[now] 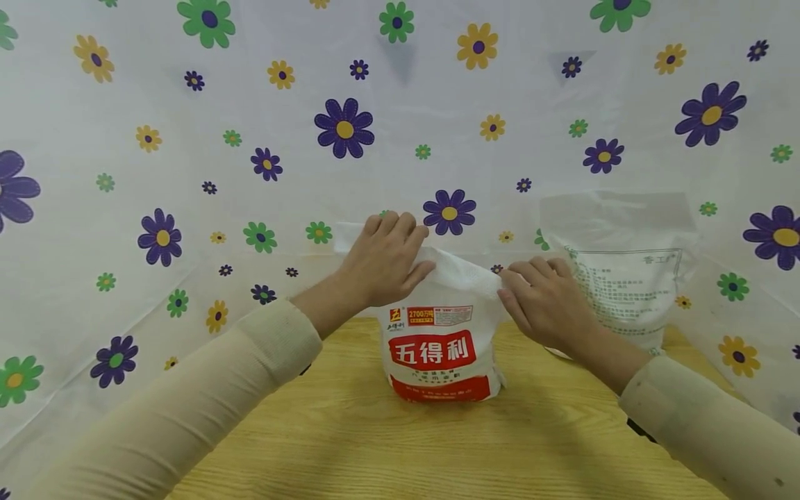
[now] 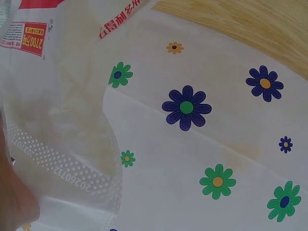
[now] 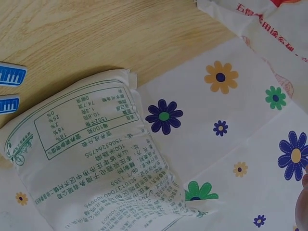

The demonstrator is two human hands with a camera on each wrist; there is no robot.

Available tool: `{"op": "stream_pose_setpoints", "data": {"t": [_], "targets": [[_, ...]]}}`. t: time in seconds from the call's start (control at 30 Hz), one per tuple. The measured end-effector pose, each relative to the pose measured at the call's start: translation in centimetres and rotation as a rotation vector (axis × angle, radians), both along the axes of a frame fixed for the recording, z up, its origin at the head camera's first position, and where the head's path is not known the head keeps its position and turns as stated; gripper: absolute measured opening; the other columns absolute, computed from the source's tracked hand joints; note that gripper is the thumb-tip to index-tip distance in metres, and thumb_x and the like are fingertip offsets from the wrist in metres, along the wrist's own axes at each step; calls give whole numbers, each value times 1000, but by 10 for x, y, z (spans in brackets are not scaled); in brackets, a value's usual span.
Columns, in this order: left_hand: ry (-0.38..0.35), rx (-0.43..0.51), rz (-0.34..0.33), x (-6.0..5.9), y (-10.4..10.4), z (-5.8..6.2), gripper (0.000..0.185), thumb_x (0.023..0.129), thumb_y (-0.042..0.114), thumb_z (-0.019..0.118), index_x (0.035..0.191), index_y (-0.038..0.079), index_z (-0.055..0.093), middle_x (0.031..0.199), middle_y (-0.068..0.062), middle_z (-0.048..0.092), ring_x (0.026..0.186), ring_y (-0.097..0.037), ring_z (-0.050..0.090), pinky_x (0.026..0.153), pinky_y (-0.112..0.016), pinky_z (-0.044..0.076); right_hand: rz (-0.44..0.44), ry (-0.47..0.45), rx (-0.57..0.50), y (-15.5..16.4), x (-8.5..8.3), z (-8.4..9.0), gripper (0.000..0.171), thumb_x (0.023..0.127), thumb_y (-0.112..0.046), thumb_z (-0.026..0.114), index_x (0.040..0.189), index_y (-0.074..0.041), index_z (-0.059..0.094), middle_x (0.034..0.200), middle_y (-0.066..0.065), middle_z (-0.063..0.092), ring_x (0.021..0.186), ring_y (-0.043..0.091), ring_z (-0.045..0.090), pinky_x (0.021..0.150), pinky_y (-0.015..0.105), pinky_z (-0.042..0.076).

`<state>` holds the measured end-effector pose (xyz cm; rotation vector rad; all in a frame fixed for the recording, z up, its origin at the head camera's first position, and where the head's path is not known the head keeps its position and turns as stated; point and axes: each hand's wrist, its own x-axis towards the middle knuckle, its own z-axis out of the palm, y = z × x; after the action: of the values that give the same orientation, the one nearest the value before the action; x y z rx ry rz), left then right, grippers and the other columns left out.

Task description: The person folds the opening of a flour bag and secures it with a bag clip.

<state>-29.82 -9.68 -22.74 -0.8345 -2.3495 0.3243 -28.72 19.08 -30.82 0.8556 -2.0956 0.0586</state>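
Observation:
A white bag with a red label stands upright on the wooden table in the head view. My left hand grips the bag's folded top edge at its left corner, fingers curled over it. On the right corner my right hand pinches the same top edge. In the left wrist view the bag's dotted seal strip shows close up. The right wrist view catches only a corner of that bag.
A second white bag with green print stands to the right, against the flowered white cloth that backs and flanks the table. Two blue clips lie on the wood beside that bag.

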Motion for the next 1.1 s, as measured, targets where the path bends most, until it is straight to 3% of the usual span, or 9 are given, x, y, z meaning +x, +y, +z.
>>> {"op": "stream_pose_setpoints", "data": {"t": [0.37, 0.53, 0.7, 0.87, 1.1], "targets": [[32, -22, 11, 0, 0, -4, 49, 101, 47, 51, 133, 9, 54, 117, -9, 52, 105, -27, 41, 92, -40, 32, -16, -35, 7, -28, 0, 15, 40, 102, -40, 42, 105, -6, 62, 99, 12, 67, 93, 31, 57, 86, 47, 42], [62, -38, -7, 0, -1, -6, 48, 102, 46, 50, 132, 9, 55, 116, -8, 52, 103, -26, 41, 91, -41, 30, -23, -36, 2, -42, -3, 19, 37, 100, -37, 47, 110, -4, 61, 99, 12, 67, 92, 30, 58, 84, 46, 44], [94, -39, -35, 0, -2, -7, 45, 102, 45, 52, 128, 9, 57, 115, -8, 53, 102, -27, 41, 90, -41, 30, -18, -36, 11, -53, -9, 21, 32, 101, -34, 50, 101, -3, 58, 83, 10, 59, 77, 26, 54, 70, 38, 47], [110, -43, -60, 2, -3, -8, 41, 102, 45, 51, 120, 9, 58, 111, -8, 53, 99, -26, 41, 88, -41, 30, -62, -127, 32, -57, -16, 18, 30, 103, -32, 52, 96, -4, 51, 71, 6, 49, 59, 19, 47, 50, 28, 43], [177, -101, -51, 3, -4, -9, 40, 103, 46, 49, 117, 9, 56, 106, -7, 53, 98, -26, 43, 86, -40, 30, -131, -274, 50, -57, -22, 16, 32, 105, -36, 49, 97, -5, 45, 63, 4, 49, 48, 17, 50, 44, 26, 42]]}}
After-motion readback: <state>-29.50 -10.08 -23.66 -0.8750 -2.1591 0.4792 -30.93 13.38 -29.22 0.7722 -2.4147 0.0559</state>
